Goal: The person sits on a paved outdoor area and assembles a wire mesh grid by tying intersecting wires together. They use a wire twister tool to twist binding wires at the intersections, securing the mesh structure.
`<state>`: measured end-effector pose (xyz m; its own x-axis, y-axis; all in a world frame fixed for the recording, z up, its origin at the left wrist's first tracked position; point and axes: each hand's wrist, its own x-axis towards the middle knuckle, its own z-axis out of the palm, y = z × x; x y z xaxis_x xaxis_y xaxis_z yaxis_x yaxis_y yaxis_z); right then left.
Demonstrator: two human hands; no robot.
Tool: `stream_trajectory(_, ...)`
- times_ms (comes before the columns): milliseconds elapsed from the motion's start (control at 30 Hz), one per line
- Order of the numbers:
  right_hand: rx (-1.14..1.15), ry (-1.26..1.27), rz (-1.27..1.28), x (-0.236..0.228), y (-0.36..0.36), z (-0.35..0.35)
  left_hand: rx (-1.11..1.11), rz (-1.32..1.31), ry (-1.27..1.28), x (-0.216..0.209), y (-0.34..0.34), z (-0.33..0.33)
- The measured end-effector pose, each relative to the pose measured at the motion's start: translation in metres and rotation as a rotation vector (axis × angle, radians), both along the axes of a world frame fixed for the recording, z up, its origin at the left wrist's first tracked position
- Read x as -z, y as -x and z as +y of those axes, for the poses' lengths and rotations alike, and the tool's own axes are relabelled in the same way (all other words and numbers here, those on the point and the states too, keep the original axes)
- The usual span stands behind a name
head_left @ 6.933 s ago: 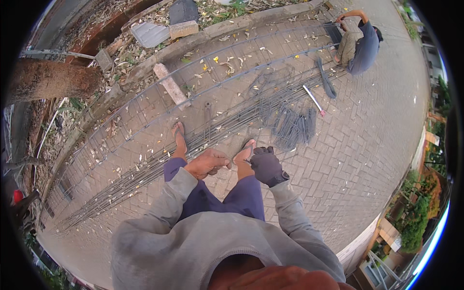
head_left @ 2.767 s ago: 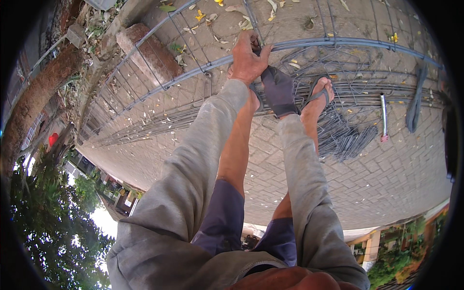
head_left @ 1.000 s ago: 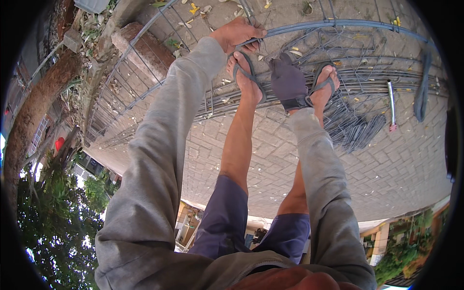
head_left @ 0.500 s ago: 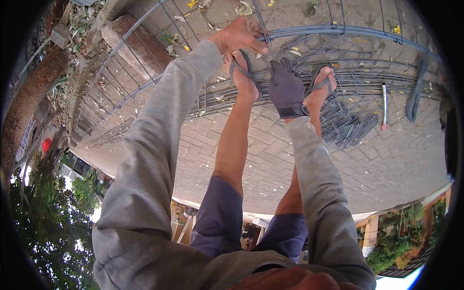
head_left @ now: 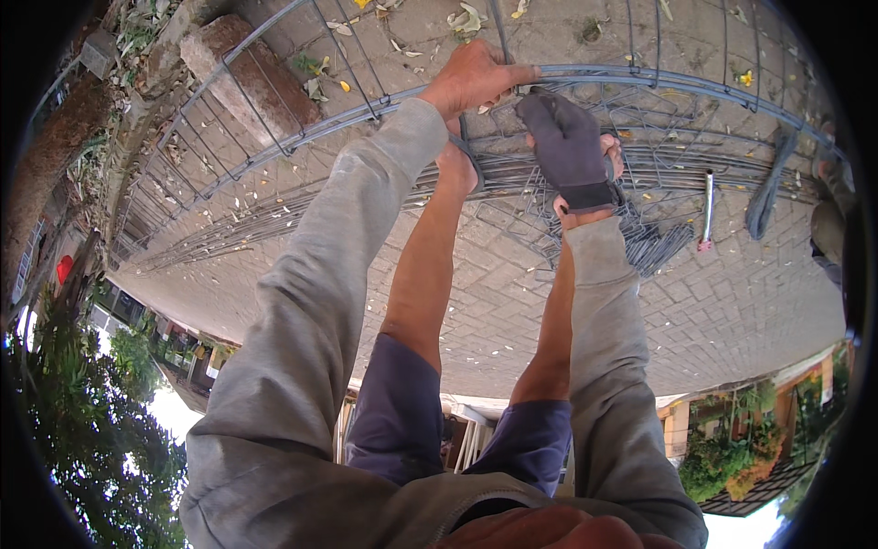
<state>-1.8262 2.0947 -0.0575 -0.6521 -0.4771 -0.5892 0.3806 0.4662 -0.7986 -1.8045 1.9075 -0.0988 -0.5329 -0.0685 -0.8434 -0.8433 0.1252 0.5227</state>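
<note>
A long steel rebar cage (head_left: 640, 78) lying on the brick paving (head_left: 713, 311) is gripped by the bare left hand (head_left: 471, 78), while the gloved right hand (head_left: 567, 146) is pressed to its bars just beside. A bundle of bent wire stirrups (head_left: 654, 247) is seen below the right fingers (head_left: 540, 105), and a metal tool (head_left: 707, 206) lies well to their right.

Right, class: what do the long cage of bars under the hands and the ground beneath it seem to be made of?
The rebar cage: steel by the look, dull grey, thin round bars tied in a grid. The paving: probably concrete blocks, matt grey, laid in an interlocking pattern with visible joints.
</note>
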Motion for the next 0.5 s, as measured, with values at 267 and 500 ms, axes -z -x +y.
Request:
stream_trajectory(267, 0.584, -0.033, -0.893, 0.068, -0.017, 0.004, 0.061, 0.157, -0.119, 0.012, -0.004, -0.007)
stream_trajectory(500, 0.365, 0.744, -1.423, 0.037, -0.061, 0.035, -0.017, -0.008, -0.219, 0.006, -0.003, -0.013)
